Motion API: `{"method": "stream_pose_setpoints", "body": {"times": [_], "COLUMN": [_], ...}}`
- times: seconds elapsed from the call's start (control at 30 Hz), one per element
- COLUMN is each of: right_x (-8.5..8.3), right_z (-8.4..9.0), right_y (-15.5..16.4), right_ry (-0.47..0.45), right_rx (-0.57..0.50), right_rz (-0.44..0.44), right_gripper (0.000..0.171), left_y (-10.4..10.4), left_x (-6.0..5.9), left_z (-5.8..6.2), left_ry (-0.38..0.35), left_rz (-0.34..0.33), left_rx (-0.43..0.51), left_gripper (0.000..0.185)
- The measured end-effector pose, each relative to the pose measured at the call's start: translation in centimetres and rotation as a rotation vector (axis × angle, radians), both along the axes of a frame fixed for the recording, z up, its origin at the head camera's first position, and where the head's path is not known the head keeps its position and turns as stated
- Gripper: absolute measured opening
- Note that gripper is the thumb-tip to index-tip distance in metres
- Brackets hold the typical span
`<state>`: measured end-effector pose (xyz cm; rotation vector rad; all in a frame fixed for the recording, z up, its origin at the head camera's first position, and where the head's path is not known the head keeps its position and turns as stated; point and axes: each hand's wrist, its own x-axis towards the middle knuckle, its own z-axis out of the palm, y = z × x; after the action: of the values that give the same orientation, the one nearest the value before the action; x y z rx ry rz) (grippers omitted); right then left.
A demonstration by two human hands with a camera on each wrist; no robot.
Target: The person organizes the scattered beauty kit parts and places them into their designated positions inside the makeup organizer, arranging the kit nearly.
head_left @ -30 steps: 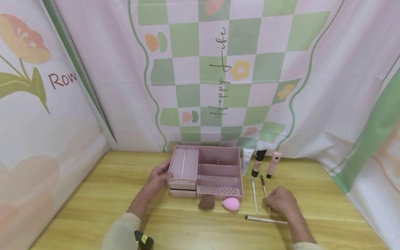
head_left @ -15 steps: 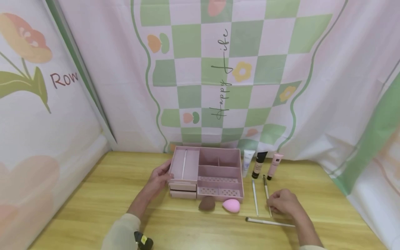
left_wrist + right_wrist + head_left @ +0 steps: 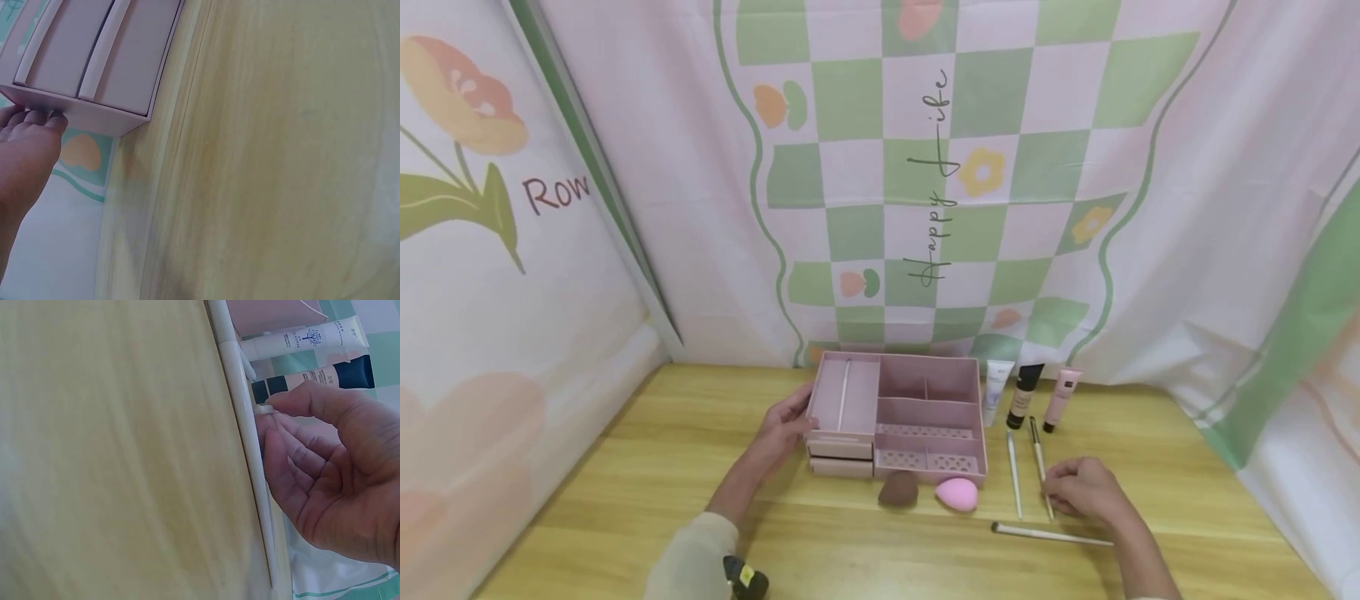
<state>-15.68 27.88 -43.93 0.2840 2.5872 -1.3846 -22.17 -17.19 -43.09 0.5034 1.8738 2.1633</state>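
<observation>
A pink cosmetics organizer (image 3: 925,414) with divided compartments and two small drawers stands against the back curtain. At its left side my left hand (image 3: 782,429) grips the wall, thumb at the top edge and fingers on the outer side. My right hand (image 3: 1082,485) pinches a makeup brush (image 3: 1038,454) with a dark tip and pale handle, which lies along the table. In the right wrist view, the white handle end (image 3: 265,409) shows at the fingertips. A thin white brush (image 3: 1014,475) lies to its left. Another brush (image 3: 1045,533) lies crosswise in front.
A brown makeup sponge (image 3: 898,490) and a pink sponge (image 3: 957,494) sit before the organizer. A white tube (image 3: 996,392), a black-capped tube (image 3: 1023,398) and a pink tube (image 3: 1062,400) stand at right. A thin white stick (image 3: 844,393) lies on the organizer's top.
My right hand has shifted slightly right at the dark-tipped brush. The left hand stays on the organizer; the head view has moved a little.
</observation>
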Motion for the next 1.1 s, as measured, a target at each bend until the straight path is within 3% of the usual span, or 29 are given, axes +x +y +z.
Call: {"method": "stream_pose_setpoints", "body": {"times": [0.47,1.1], "right_x": [0.2,0.6], "right_z": [0.3,1.6], "right_y": [1.0,0.7], "right_ry": [0.007,0.016], "right_rx": [-0.214,-0.258], "right_rz": [0.096,0.066], "right_gripper": [0.041,0.046], "left_y": [0.1,0.1], "left_x": [0.0,0.1], "left_z": [0.1,0.0], "left_ry": [-0.004,-0.021], "left_rz": [0.005,0.013], "left_rx": [0.007,0.019], "left_gripper": [0.072,0.074]}}
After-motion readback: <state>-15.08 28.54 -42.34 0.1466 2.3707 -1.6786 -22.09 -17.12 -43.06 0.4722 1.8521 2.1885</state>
